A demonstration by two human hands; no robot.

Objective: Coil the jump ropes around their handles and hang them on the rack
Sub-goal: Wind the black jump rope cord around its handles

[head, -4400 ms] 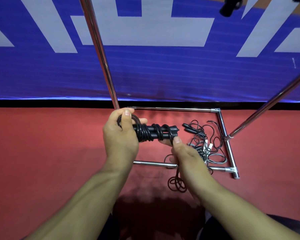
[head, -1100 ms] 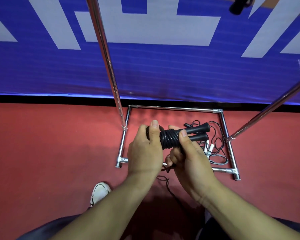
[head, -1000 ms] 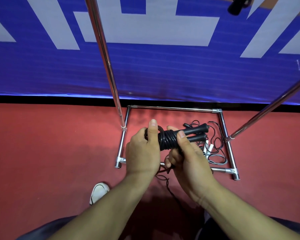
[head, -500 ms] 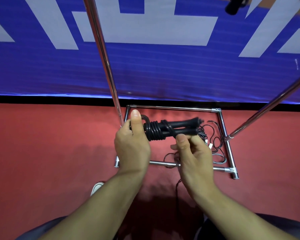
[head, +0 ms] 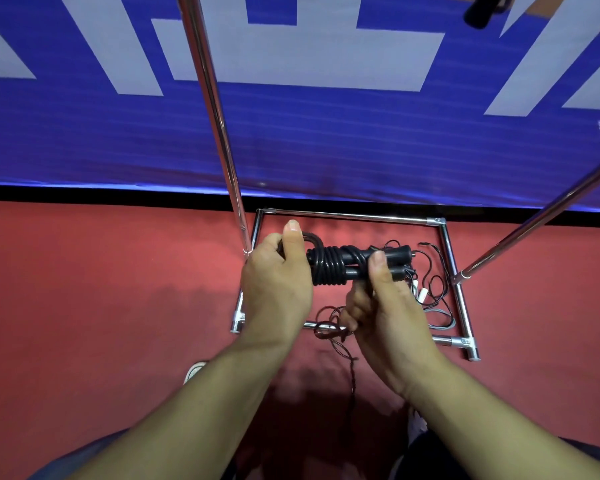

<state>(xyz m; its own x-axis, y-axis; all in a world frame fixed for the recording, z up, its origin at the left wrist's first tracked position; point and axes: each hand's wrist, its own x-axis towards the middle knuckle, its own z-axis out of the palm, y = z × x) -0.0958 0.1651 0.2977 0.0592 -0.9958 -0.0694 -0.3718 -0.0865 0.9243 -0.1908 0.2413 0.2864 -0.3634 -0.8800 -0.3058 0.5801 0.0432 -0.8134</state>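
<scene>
Since half a second ago, right hand [head: 378, 306] has risen to grip the paired black plastic handles [head: 357, 263], lying crosswise; left hand [head: 278, 282] grips their coiled end.

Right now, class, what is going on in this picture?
A person is winding a black jump rope around its paired black handles. The left hand grips the coiled end; the right hand holds the other end. Loose cord trails to the red floor. More ropes lie inside the chrome rack's base.
</scene>
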